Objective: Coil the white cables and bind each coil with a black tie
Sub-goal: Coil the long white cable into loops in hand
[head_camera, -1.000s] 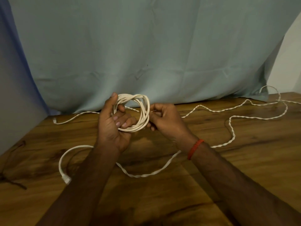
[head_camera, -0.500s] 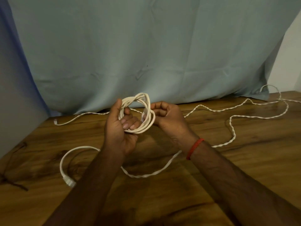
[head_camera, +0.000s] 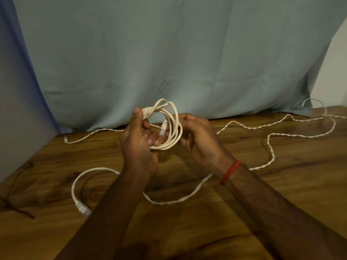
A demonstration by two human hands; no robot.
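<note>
The left hand (head_camera: 139,141) grips the coil (head_camera: 173,128) with its fingers curled through the loops and its thumb raised along the upper left rim. The right hand (head_camera: 199,137) has closed in from where it pinched the loose end a second ago. Its fingers now curl against the coil's right rim and seem to hold it there. The plug (head_camera: 163,129) at that loose end has come inside the ring and lies across the loops, so no slack trails from this cable.

The coil is held above the table (head_camera: 281,194), in front of the blue cloth (head_camera: 169,53). I judge that the winding of this cable is done and that binding comes next. The dark strands at the table's left edge are probably the ties (head_camera: 26,214), well apart from both hands. One hand will have to let go to fetch one. A twisted cable (head_camera: 271,151) and a flat cable (head_camera: 73,186) lie uncoiled on the table.
</note>
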